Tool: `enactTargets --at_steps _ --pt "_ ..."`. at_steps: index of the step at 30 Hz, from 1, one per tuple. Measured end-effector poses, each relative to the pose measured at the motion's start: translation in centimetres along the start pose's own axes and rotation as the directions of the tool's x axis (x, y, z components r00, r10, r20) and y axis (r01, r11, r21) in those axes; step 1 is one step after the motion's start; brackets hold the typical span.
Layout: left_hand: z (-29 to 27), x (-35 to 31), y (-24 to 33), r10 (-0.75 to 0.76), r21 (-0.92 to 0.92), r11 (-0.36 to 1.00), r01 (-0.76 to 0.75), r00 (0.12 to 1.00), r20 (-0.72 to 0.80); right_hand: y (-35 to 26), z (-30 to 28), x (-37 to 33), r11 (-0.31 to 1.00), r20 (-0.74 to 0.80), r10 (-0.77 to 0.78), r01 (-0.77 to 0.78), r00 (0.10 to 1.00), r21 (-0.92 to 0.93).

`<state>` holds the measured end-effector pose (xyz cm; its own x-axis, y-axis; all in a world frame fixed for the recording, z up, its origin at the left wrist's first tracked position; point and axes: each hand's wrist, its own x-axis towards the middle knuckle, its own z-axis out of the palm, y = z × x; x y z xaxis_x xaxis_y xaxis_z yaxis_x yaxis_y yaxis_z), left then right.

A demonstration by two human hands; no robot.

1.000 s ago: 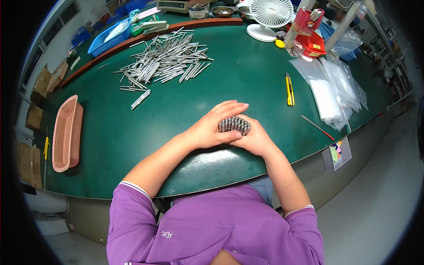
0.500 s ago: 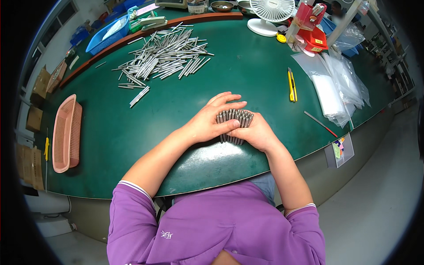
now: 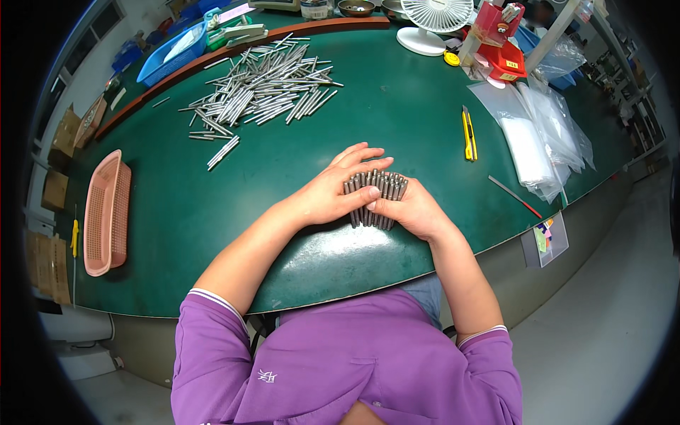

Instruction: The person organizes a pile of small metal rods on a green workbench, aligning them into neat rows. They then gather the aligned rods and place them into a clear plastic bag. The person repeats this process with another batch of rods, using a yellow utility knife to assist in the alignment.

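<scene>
A bundle of short grey metal rods [image 3: 373, 185] stands roughly upright between my hands, near the front edge of the green table. My left hand [image 3: 327, 191] presses its thumb across the bundle's near side, its fingers reaching behind the rods. From the other side, my right hand [image 3: 419, 210] clasps the same bundle, thumb in front; its other fingers are mostly hidden. Farther off to the left lies a loose pile of similar metal rods [image 3: 258, 88], and a few lie side by side at its near end [image 3: 224, 153].
At the left stands a pink plastic basket [image 3: 106, 216], with a yellow-handled screwdriver [image 3: 75, 237] beyond it. A yellow utility knife [image 3: 469, 134], a thin red-ended rod [image 3: 515, 197] and clear plastic bags [image 3: 528, 152] lie right. A white fan [image 3: 425, 41] and brown wooden strip [image 3: 312, 32] are at the back.
My left thumb has shifted slightly up over the rods, and more of the bundle's front shows. Both hands still hold it in nearly the same place.
</scene>
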<state>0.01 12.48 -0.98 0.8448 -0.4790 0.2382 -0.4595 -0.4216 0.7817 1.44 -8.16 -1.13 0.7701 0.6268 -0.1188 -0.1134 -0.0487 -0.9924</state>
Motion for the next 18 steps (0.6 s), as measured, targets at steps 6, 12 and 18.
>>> enactTargets --at_steps 6,12,18 --pt "-0.12 -0.03 0.08 0.012 0.003 1.0 -0.012 1.0 0.015 0.17 -0.27 -0.15 0.998 0.028 0.008 -0.01 1.0 0.064" --pt "-0.37 -0.1 -0.01 0.043 0.036 0.998 -0.043 0.999 0.024 -0.04 -0.31 -0.19 0.998 0.034 0.012 -0.014 0.999 0.066" --pt "-0.52 -0.21 -0.22 0.045 0.042 0.998 -0.046 0.999 0.011 -0.15 -0.14 -0.06 0.999 -0.013 0.017 -0.017 1.0 0.036"
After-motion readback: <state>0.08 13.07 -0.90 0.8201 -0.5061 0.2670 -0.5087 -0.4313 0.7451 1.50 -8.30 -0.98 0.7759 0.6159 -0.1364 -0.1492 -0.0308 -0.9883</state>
